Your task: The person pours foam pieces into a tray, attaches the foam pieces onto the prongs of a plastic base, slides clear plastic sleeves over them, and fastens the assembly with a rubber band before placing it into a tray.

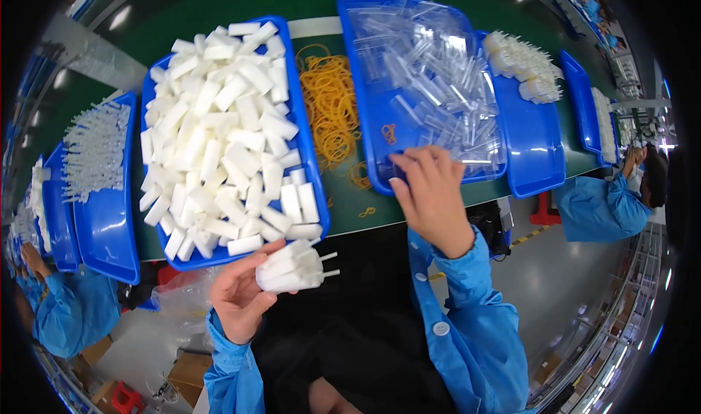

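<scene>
In my left hand (244,297), the fingers are wrapped round a bundle of white foam pieces (290,269). Thin white sticks poke out of the bundle's right side. It hangs just off the near edge of a blue tray (319,195) heaped with white foam blocks (219,129). My right hand (436,202) reaches over the near left rim of a second blue tray (376,140), fingers apart and pointing down, nothing visible in them. Clear plastic tubes (438,71) fill most of that tray, and a few orange rubber bands (388,133) lie near my fingertips.
Orange rubber bands (328,107) are piled on the green table between the two trays. Further blue trays stand left (109,224) and right (533,147), beside white stick-like parts (98,147) and bundles (524,67). People in blue sleeves sit at the left (73,308) and right (602,209).
</scene>
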